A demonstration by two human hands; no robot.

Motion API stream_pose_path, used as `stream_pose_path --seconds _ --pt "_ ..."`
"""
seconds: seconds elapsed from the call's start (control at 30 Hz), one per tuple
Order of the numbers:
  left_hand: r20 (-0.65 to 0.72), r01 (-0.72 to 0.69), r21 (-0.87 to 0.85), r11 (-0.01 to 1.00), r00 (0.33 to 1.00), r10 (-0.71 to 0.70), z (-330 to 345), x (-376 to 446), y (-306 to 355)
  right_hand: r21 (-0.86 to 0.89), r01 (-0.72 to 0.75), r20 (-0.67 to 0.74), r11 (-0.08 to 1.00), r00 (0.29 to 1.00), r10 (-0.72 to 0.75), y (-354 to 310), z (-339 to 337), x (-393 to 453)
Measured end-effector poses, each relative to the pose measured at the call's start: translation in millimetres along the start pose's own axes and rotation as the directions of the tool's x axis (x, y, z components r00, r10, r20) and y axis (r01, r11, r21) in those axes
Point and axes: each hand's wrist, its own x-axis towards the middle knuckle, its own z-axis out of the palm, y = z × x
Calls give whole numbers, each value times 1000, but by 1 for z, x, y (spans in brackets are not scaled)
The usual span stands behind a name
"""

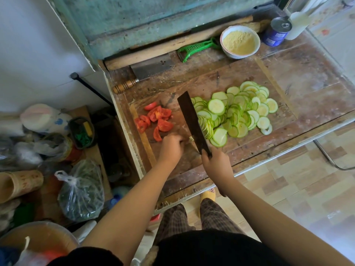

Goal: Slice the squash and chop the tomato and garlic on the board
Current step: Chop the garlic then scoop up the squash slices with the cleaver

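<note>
A dark-bladed cleaver (193,122) is gripped at its handle by the right hand (216,165), the blade set edge-down on the wooden cutting board (242,77) between the two piles. A small pale piece, judged to be the garlic (190,139), is pinned just beside the blade by the curled fingertips of the left hand (171,145); whether it is peeled cannot be told. The squash slices (236,110) are heaped to the right of the blade, thin, floppy and probably wet, so they are likely to slide and stick to steel. The tomato wedges (154,119) lie to the left, soft and juicy, easily crushed. The garlic is judged small, firm and prone to skidding, so it is best held low at its far end, knuckles against the blade's flat, fingertips tucked back. The squash and tomato appear done, and the garlic seems to be the remaining step. On the bench behind the board are seen a second cleaver (151,71), a green peeler (196,48) and a bowl of yellow meal (240,42).
</note>
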Motion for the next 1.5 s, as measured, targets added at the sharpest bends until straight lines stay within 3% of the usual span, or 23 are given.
stream_pose_path --seconds 0.23,0.43,0.7,0.9,1.1,1.33,1.5 --pt "-24 52 -57 997 998 -54 -1 2 4 -92 -71 87 993 993 79 -29 1 30" --pt "-15 85 -52 995 996 -86 -2 2 1 6 26 -43 1000 999 -26 -7 2 -2" --pt "26 151 -149 977 989 -149 -5 4 6 -53 -65 75 996 995 69 -30 -3 29" --pt "-14 112 -139 984 993 -115 -5 3 5 -4 -28 -19 1000 999 28 -2 5 -7" --pt "8 147 -149 978 989 -147 -5 5 7 -61 -81 76 995 993 86 -29 0 23" --pt "-11 104 -108 989 994 -106 -5 5 5 -20 -40 -5 999 999 40 -5 7 -11" --pt "-5 125 -132 983 992 -127 -4 4 6 -52 -74 71 996 994 78 -26 3 12"
